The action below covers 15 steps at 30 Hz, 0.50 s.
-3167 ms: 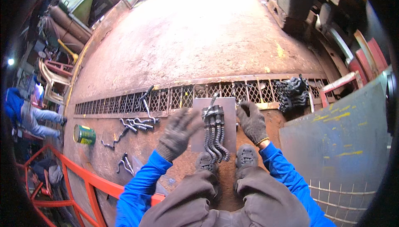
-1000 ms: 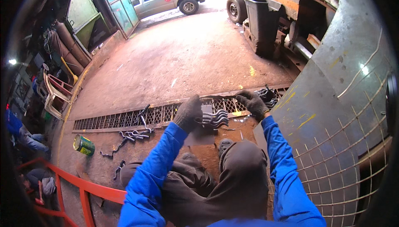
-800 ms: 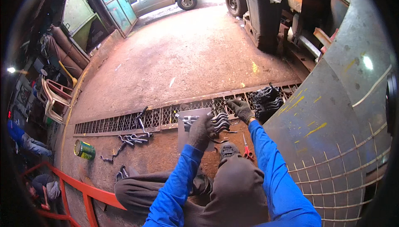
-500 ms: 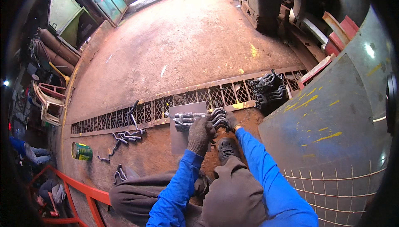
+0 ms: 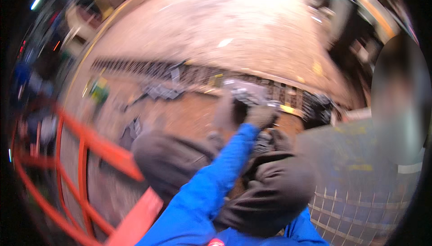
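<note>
Nearest, a blue sleeve (image 5: 211, 192) runs up from the lower edge toward the middle, crossing the person's dark-trousered knees (image 5: 180, 165). At its end a gloved hand, which I take to be the left hand (image 5: 261, 116), is curled closed, though the whole picture is smeared by motion and I cannot tell whether it grips anything. A second grey glove, probably the right hand (image 5: 223, 111), rises just left of it; its state cannot be told either. The crossed arm and the knees hide much of the floor directly below the hands.

To the near left an orange metal railing (image 5: 103, 151) slants across the lower corner, with blurred blue and dark shapes beyond its bars. To the near right stands a grey-green metal panel (image 5: 355, 156) with yellow marks on its face and a wire grid (image 5: 351, 219) along its lower part; it blocks the right side of the floor.

Just beyond the hands lies a grey flat plate (image 5: 245, 92) with dark curved metal pieces on it, touching the near edge of a long floor grating (image 5: 180, 72) that runs left to right. Left of the plate, more bent metal pieces (image 5: 162, 92) lie scattered on the rust-brown floor (image 5: 189, 115), and further left sits a small green and yellow can (image 5: 100, 90). A dark heap (image 5: 317, 108) rests at the grating's right end.

Far off, the pale concrete ground (image 5: 234, 25) spreads toward blurred machinery.
</note>
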Tool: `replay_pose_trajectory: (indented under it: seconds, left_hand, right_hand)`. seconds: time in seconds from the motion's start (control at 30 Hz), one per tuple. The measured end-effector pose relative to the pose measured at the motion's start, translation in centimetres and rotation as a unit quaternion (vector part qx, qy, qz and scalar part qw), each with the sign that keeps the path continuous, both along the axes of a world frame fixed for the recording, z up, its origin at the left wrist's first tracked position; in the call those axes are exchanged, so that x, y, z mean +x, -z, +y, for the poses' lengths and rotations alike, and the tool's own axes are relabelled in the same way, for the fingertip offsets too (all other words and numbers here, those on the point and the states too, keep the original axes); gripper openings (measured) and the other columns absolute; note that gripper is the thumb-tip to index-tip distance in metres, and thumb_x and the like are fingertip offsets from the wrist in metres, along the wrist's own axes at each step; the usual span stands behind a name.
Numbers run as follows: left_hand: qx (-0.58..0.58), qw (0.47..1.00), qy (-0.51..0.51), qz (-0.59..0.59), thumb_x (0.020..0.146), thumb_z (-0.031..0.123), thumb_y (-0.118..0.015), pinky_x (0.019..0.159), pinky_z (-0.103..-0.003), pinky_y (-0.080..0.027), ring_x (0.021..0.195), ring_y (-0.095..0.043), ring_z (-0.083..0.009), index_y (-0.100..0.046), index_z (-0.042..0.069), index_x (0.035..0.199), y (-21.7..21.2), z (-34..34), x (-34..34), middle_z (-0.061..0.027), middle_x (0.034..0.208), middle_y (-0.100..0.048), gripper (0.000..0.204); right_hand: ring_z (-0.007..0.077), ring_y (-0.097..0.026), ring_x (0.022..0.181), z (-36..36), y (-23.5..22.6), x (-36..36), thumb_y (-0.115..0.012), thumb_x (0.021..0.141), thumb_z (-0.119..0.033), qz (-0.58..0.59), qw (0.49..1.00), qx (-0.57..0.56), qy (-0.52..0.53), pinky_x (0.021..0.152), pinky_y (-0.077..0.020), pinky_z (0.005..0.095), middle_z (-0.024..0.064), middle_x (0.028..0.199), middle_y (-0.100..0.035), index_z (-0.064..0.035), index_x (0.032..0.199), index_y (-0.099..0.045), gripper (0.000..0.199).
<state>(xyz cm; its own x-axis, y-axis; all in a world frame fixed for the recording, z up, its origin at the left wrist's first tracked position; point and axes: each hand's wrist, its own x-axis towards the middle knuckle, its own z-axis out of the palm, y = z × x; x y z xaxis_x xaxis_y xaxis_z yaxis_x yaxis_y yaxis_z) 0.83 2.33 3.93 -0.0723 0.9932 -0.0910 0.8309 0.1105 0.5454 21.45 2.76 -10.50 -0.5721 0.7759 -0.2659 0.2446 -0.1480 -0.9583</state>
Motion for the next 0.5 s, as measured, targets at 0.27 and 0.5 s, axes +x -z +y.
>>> replay_pose_trajectory:
  seconds: [0.27, 0.5]
  left_hand:
    - [0.055, 0.964, -0.226, -0.126, 0.087, 0.019, -0.059, 0.070, -0.044, -0.055, 0.084, -0.071, -0.0301, -0.074, 0.010, 0.089, 4.4, 3.2, 9.4, -0.0135, 0.092, -0.073, 0.017]
    - [0.090, 0.940, -0.257, -0.204, 0.087, 0.020, -0.058, 0.073, -0.045, -0.055, 0.085, -0.070, -0.0319, -0.073, 0.009, 0.091, 3.1, 2.8, 7.1, -0.0145, 0.092, -0.073, 0.019]
  right_hand:
    - [0.0259, -0.065, 0.075, 1.5, -11.3, 4.8, -0.055, 0.101, -0.027, -0.227, 0.955, 0.121, -0.147, 0.067, -0.0517, 0.0400, 0.0121, 0.090, -0.069, -0.0055, 0.111, -0.068, 0.027]
    - [0.0236, -0.064, 0.073, 4.1, -16.9, 3.2, -0.055, 0.101, -0.027, -0.321, 0.907, 0.152, -0.225, 0.066, -0.0512, 0.0379, 0.0109, 0.088, -0.068, -0.0050, 0.109, -0.068, 0.027]
